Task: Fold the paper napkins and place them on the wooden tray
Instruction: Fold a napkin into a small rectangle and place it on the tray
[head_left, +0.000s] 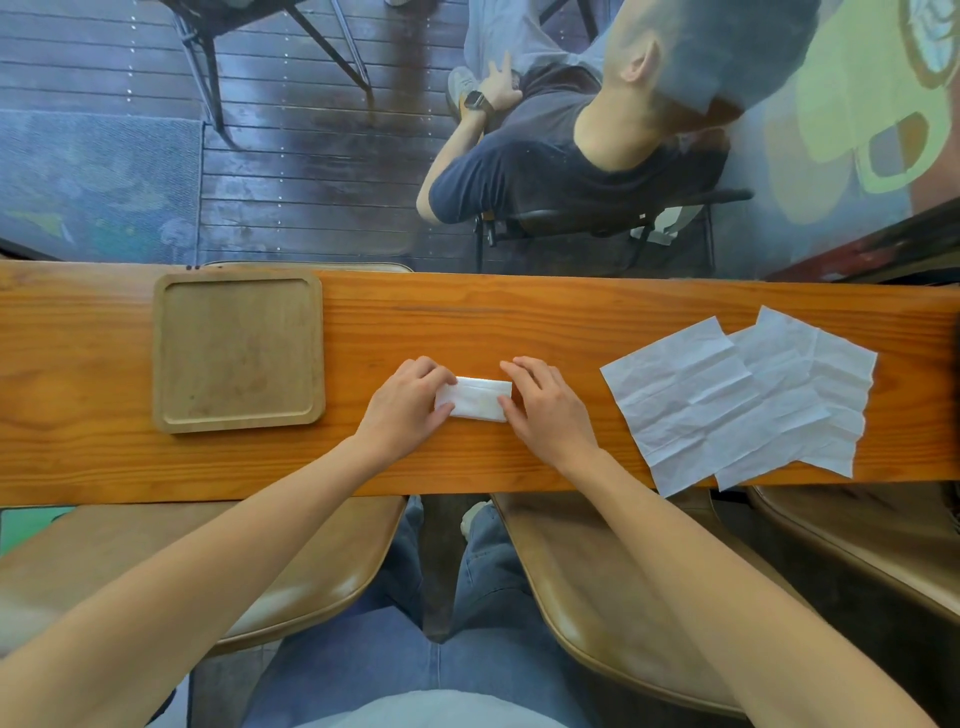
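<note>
With the left hand (410, 400) and right hand (545, 410) each pinching an end of the folded napkin (478, 399) flat on the bench (571, 312) — grip clamped on it — press the crease evenly before carrying it left to the wooden tray (161, 353).

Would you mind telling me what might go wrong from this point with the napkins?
The folded napkin is pinned only at its ends by the left hand and right hand; on release it may spring open. The tray lies off to the left, so the fold may loosen on the way. The flat napkins overhang the table edge and could slide off.
</note>
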